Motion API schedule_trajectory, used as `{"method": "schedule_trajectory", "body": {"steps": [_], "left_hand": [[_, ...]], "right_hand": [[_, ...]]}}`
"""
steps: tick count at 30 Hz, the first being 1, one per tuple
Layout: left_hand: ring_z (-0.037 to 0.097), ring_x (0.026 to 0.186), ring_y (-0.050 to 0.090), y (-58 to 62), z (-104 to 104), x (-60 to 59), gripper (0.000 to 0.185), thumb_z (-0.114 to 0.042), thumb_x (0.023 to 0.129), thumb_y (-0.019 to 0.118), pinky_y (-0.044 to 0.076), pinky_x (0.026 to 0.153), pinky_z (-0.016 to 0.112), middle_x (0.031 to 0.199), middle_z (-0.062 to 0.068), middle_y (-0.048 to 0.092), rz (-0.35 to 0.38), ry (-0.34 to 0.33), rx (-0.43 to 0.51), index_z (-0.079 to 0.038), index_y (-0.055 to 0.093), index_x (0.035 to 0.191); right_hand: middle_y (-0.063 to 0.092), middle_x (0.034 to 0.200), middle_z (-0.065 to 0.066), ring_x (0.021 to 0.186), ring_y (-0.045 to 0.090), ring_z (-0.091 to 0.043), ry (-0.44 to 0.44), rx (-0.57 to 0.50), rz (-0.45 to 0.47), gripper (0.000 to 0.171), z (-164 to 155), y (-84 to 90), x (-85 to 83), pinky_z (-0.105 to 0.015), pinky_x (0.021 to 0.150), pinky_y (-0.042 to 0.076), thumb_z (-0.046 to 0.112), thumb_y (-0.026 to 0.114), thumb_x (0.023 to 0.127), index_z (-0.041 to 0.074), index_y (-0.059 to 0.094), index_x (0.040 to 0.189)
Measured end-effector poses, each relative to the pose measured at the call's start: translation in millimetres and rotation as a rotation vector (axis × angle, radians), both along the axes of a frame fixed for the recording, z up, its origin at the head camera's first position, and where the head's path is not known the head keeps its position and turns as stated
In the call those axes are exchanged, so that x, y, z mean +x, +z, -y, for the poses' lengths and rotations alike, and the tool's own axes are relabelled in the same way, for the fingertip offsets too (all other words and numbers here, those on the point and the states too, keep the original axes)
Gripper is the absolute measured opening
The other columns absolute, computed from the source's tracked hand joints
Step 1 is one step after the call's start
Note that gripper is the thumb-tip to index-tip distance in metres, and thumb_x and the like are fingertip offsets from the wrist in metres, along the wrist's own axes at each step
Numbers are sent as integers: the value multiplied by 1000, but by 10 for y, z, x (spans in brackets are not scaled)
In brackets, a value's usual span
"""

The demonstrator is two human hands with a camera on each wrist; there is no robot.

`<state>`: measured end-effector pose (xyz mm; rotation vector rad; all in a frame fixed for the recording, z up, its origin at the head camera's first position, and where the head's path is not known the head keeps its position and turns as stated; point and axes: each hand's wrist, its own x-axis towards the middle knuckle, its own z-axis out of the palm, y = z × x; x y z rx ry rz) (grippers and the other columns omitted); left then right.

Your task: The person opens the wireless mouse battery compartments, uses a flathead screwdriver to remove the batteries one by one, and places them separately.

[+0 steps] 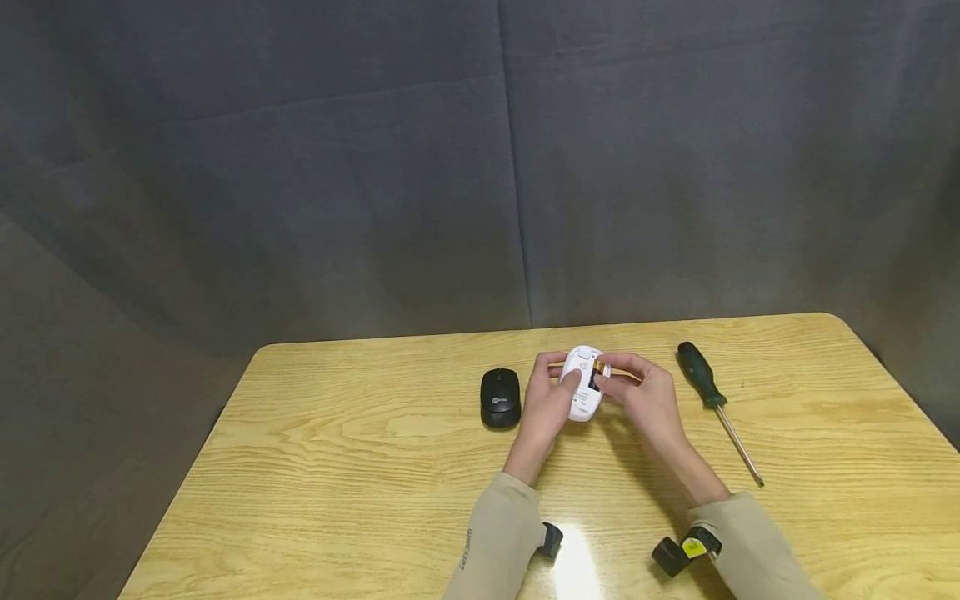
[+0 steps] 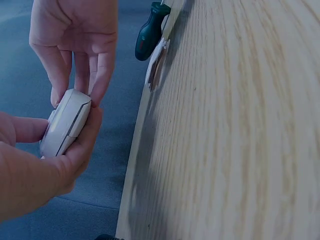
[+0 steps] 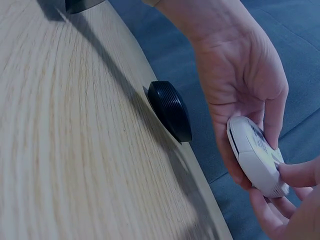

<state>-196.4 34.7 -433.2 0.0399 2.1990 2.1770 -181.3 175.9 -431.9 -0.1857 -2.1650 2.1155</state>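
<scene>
A white computer mouse (image 1: 581,402) is held above the table, its underside turned up. My left hand (image 1: 547,404) grips its left side, thumb on the underside and fingers behind. On the other side my right hand (image 1: 651,402) holds the mouse's edge between thumb and fingers, the tips at the battery compartment. A battery (image 1: 597,367) with a copper-coloured end and dark body shows there; the fingers partly cover it. In the left wrist view a flat white piece (image 2: 156,62) lies on the table near the screwdriver; what it is I cannot tell.
A black computer mouse (image 1: 500,398) rests on the wooden table (image 1: 337,467), left of my left hand. To the right lies a screwdriver (image 1: 701,375) with a dark green handle. A dark curtain (image 1: 375,183) hangs behind the table's far edge.
</scene>
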Motion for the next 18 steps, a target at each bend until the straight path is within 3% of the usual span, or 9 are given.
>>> {"method": "schedule_trajectory", "body": {"steps": [4, 11, 18], "left_hand": [[18, 92, 61, 9, -7, 11, 30, -5, 100, 62, 52, 75, 25, 109, 15, 63, -15, 12, -20, 3, 58, 128], [18, 92, 61, 9, -10, 1, 28, -5, 99, 62, 53, 74, 26, 108, 16, 63, -18, 39, -8, 3, 60, 126], [20, 92, 61, 8, -10, 8, 28, -5, 99, 63, 53, 74, 27, 107, 16, 64, -33, 78, -17, 3, 60, 125]], "right_hand": [[65, 122, -17, 91, 67, -5, -46, -18, 7, 29, 32, 8, 2, -26, 78, 60, -5, 69, 94, -13, 66, 122], [63, 139, -19, 95, 68, -3, -86, -57, -32, 30, 86, -20, -4, -23, 80, 58, -5, 70, 94, -16, 65, 121], [72, 124, 3, 101, 70, -6, -87, -97, -111, 28, 126, -41, 10, -24, 82, 58, -4, 70, 95, -14, 67, 121]]}}
